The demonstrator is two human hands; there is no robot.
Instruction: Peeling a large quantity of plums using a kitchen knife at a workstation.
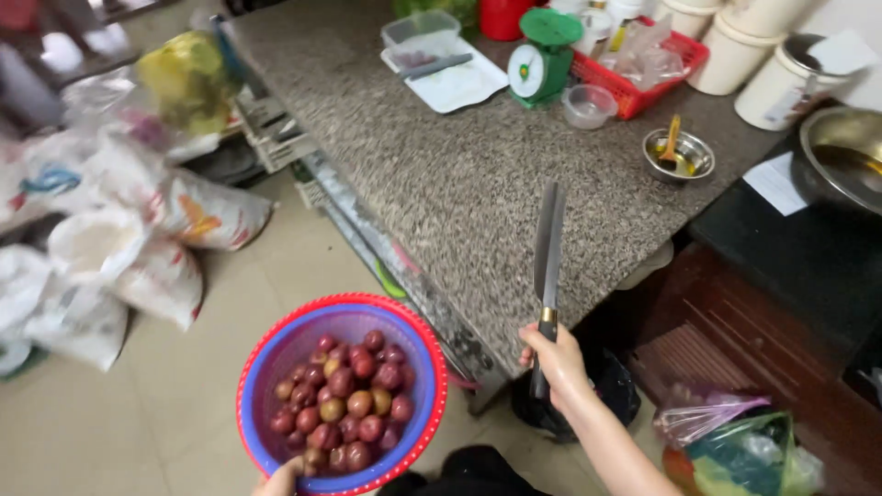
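Observation:
My left hand [280, 479] grips the near rim of a round basket [276, 354], blue inside a red outer rim, at the bottom of the head view. Several small round purple and brown fruits [347, 402] fill its bottom. My right hand [551, 360] is closed around the dark handle of a long kitchen knife [548, 246]. The blade points up and away, over the front edge of a speckled stone counter [441, 174]. The basket hangs over the floor, left of the counter edge.
On the counter's far side stand a green kitchen scale [542, 57], a white tray [455, 83], a clear tub [421, 35], a red basket [643, 69], a small steel bowl [678, 154] and white jars [781, 83]. Filled sacks [119, 248] lie on the floor at left. Plastic bags [735, 441] sit at lower right.

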